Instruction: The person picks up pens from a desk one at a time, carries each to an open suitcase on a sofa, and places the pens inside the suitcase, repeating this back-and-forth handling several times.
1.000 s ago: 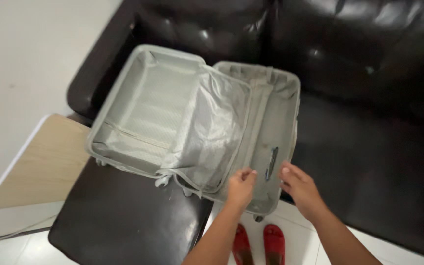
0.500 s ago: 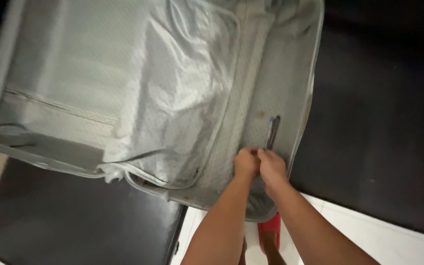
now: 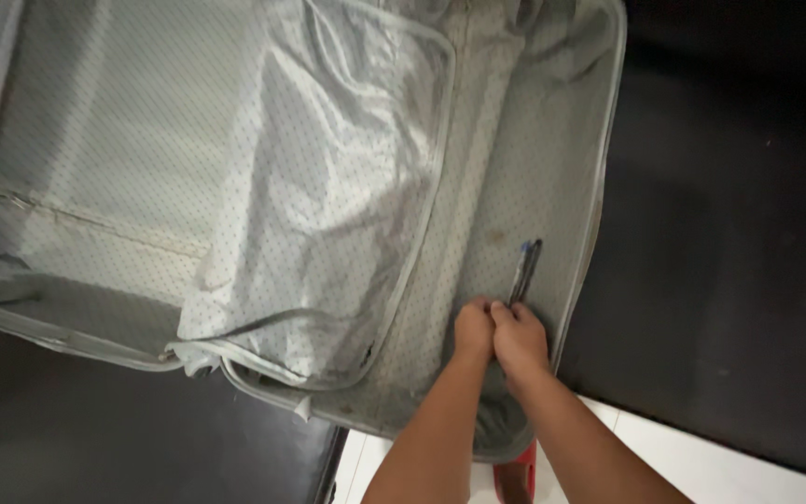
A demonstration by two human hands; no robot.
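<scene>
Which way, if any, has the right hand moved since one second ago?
Yes. The right hand went left over the suitcase rim, meeting the left hand beside the pens.

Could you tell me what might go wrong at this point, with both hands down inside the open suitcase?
The two dark pens lie loose just beyond the right hand; a nudge might roll them into the lining folds. The open grey fabric-lined suitcase overhangs the black leather sofa at its near end, so pressure from the left hand might tip it.
</scene>
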